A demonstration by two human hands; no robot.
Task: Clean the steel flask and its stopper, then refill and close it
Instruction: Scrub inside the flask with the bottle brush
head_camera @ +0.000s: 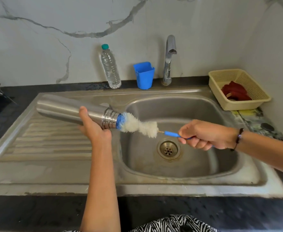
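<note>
just brush (138, 125) tip inside steel flask (65, 109)

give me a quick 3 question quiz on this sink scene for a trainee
1. True or false: the flask stands upright on the drainboard.
2. Which hand holds the brush? A) left B) right C) neither
3. Fill in: the red cloth lies in the ____.

Key:
1. False. The left hand holds the flask on its side, mouth toward the basin of the sink.
2. B. The right hand has its grip on the blue handle; the bristles sit at the flask's mouth.
3. Basket, on the counter to the right of the tap.
</note>
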